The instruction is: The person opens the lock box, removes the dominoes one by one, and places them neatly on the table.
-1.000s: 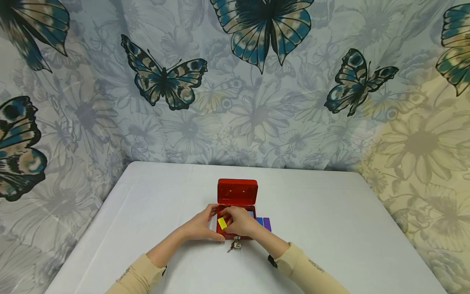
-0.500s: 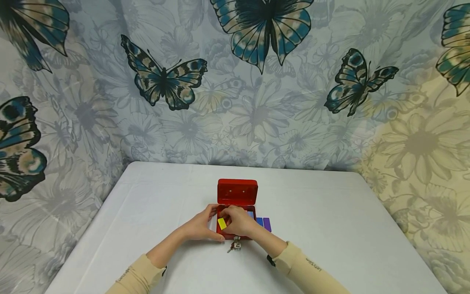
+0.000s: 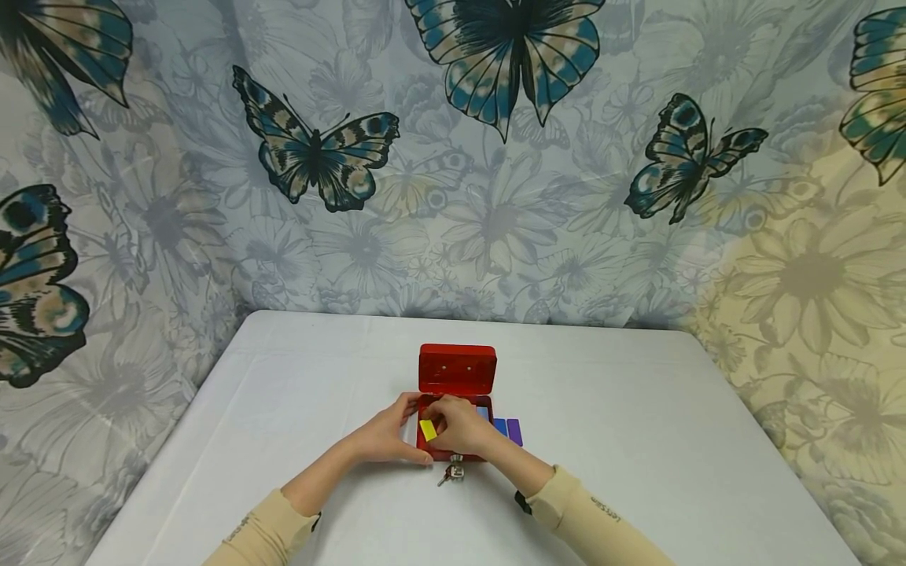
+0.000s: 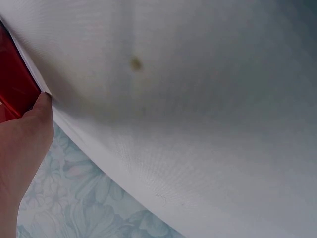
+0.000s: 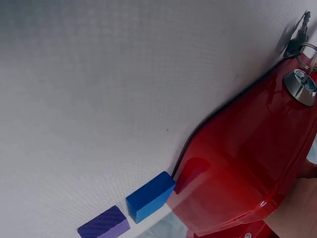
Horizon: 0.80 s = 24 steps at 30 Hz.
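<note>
A small red metal cash box (image 3: 457, 369) stands on the white table with its lid raised. My left hand (image 3: 385, 432) holds its left side, thumb at the front corner and fingers toward the back; the left wrist view also has this hand (image 4: 25, 148) against the red wall. Reaching into the box, my right hand (image 3: 460, 426) pinches a yellow block (image 3: 428, 430); its fingertips are partly hidden. A light blue piece (image 3: 484, 412) shows inside at the right. In the right wrist view, only part of the right hand (image 5: 292, 210) appears, over the box rim.
Outside the box's right wall lie a blue block (image 5: 150, 196) and a purple block (image 5: 104, 223), side by side. Keys (image 3: 450, 473) hang from the front lock (image 5: 300, 87). The white-covered table (image 3: 637, 440) meets butterfly-patterned fabric (image 3: 495, 228) at the back.
Over the last second my right forearm has shifted very slightly left. Both hands, the yellow block and the box otherwise stay in place.
</note>
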### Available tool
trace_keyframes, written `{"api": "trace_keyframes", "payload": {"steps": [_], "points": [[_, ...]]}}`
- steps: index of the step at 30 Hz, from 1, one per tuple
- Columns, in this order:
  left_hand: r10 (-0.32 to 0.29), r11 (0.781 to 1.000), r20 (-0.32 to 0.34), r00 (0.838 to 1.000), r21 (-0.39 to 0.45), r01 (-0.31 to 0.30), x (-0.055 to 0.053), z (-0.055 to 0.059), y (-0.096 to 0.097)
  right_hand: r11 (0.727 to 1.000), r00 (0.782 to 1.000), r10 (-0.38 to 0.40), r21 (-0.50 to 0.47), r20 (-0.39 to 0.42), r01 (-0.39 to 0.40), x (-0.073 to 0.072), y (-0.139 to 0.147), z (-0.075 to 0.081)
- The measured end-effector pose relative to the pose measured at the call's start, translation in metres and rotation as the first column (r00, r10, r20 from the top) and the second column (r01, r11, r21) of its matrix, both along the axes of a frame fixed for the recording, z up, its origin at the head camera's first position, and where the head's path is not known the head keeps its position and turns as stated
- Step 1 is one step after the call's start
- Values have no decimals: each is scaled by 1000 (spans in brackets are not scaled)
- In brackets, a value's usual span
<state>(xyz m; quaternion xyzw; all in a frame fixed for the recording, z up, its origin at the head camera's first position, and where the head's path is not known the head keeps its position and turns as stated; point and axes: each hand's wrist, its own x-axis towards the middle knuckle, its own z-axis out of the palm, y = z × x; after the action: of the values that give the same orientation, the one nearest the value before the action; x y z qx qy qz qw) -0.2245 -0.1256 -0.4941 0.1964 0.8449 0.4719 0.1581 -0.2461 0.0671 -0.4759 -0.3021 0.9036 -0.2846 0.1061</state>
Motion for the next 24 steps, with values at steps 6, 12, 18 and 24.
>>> {"api": "trace_keyframes", "payload": {"steps": [6,12,18,24], "points": [[2,1000,1,1000,11,-2,0,-1,0,999,1000,13,-31,1,-13,-1,2,0],[10,1000,8,1000,2,-10,0,-2,0,999,1000,-2,-42,18,2,0,4,1],[13,1000,16,1000,3,-13,1,-2,1,998,999,-29,-59,27,30,2,6,2],[11,1000,16,1000,5,-11,1,-1,1,996,998,-46,-75,38,48,5,10,4]]}}
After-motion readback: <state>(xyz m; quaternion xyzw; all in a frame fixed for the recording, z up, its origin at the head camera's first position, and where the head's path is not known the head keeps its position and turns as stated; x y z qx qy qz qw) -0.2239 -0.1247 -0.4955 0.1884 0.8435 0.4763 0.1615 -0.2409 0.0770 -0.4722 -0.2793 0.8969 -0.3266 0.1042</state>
